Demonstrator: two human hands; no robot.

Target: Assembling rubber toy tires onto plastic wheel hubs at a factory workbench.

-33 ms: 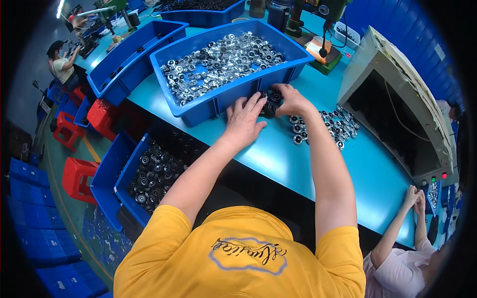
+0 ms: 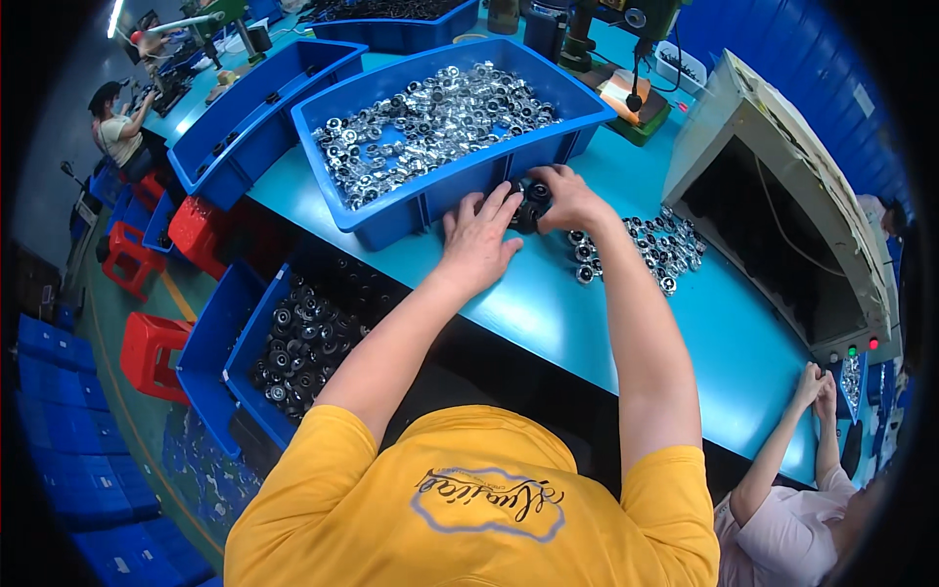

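Note:
Several black wheel-like parts (image 2: 529,203) are bunched on the turquoise workbench, against the near side of a big blue bin (image 2: 391,227). My left hand (image 2: 479,235) reaches them from the left, its fingers stretched out and apart, with the tips touching the bunch. From the other side my right hand (image 2: 575,203) curls its thumb and fingers around the same parts. My fingers cover some of them. Shiny silver round parts (image 2: 440,112) fill much of the bin. Just right of my right hand, more silver parts (image 2: 646,249) lie loose on the bench.
A beige machine housing (image 2: 782,196) with a dark opening stands at the right. Another blue bin (image 2: 259,122) is behind on the left, and a lower bin of black wheels (image 2: 303,342) sits beside my left arm. A co-worker's hands (image 2: 820,389) are at the far right.
The whole view has shifted very slightly. My right hand and the black parts appear a touch further left; my left hand stays in nearly the same place.

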